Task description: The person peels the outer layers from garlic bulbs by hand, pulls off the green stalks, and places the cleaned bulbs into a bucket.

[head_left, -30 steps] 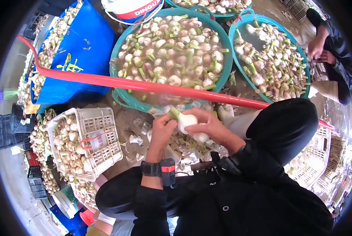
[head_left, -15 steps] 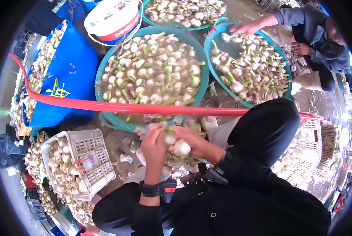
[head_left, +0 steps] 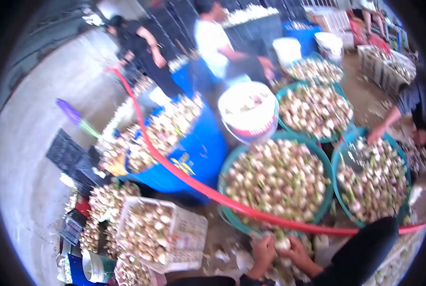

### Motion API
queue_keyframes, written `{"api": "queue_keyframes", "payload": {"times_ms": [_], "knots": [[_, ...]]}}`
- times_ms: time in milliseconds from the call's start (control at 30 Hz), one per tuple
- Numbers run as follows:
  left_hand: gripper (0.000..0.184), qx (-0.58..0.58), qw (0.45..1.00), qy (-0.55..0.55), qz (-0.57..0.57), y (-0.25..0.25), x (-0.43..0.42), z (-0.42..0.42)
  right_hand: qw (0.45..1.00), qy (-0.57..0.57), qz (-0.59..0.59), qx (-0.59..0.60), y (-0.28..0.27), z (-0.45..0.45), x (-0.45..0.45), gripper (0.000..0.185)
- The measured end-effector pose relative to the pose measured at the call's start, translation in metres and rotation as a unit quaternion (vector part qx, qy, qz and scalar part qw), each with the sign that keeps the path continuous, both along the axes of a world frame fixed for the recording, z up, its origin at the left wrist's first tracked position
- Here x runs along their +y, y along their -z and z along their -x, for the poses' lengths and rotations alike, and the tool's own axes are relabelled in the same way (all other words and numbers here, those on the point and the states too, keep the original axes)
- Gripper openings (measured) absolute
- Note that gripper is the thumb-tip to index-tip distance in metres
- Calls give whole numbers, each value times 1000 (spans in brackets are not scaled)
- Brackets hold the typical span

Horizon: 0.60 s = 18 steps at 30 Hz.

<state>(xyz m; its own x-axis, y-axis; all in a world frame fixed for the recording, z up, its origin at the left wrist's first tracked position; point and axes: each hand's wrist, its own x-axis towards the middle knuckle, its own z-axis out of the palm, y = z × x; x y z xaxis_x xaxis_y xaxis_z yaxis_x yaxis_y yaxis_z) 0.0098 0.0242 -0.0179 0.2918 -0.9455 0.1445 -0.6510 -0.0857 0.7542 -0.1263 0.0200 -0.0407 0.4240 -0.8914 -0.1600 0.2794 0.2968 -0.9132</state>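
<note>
At the bottom of the head view, a pale garlic bulb with a green stem sits between my two hands. My left hand is closed, its fingers pinched at the bulb's left side. My right hand curls around the bulb from the right. Motion blur hides the fingertips. Just beyond my hands stands a teal tub of garlic bulbs in water. More garlic lies on the ground below my hands.
A red hose crosses in front of the tubs. To the left are a white crate of garlic and a large blue bin. A co-worker's hand reaches into another teal tub. Other people sit or stand farther back.
The view has swung up and to the left, so my hands now appear lower and farther right. Both hands stay together at the garlic; the second white bulb in my right hand is no longer distinct.
</note>
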Motion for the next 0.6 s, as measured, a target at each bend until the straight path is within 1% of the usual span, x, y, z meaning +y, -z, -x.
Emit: {"api": "queue_keyframes", "payload": {"times_ms": [33,67,100,133,167,200,233,267,300,333,367,400,433,467,533,567,600], "knots": [[13,47,999,-3,1,-4,-2,-4,997,-18,-61,-41,-1,0,-2,41],[14,98,995,-5,-4,-5,-3,-7,994,-60,-57,-68,10,3,-5,42],[14,88,996,-11,15,-1,-5,-13,986,-80,-111,-92,-10,6,-8,43],[16,153,988,3,-19,5,-5,-18,993,-81,-85,16,0,10,-8,56],[18,220,974,18,-56,10,-5,-21,986,-103,-120,49,-25,14,-10,58],[18,218,975,14,-45,12,-5,-21,976,-122,-156,85,-49,19,-11,61],[19,261,965,15,-40,15,-5,-21,977,-126,-147,84,-45,19,-13,61],[20,304,952,18,-36,13,-6,-21,983,-102,-137,68,-35,19,-14,60],[21,315,947,5,-57,4,-5,-17,988,-77,-127,50,-23,19,-13,59],[21,313,948,6,-50,-3,-1,-13,989,-78,-120,49,-12,16,-12,59],[27,167,984,59,-24,-8,3,-9,995,-52,-51,67,-8,11,-11,58],[33,17,994,108,1,-12,5,-8,996,-24,16,85,-6,9,-12,56],[41,46,985,139,-94,-14,5,-9,999,1,-40,35,-4,7,-9,48],[41,45,985,141,-90,-24,4,-8,999,3,-37,35,-11,10,-10,48],[40,206,965,107,-119,-52,0,-6,998,-59,0,28,-22,20,-12,42],[41,225,959,144,-90,-33,-4,-19,993,-76,80,29,-20,20,-13,37],[31,247,961,125,10,-42,0,-10,994,-71,80,35,-30,24,-12,37]]}}
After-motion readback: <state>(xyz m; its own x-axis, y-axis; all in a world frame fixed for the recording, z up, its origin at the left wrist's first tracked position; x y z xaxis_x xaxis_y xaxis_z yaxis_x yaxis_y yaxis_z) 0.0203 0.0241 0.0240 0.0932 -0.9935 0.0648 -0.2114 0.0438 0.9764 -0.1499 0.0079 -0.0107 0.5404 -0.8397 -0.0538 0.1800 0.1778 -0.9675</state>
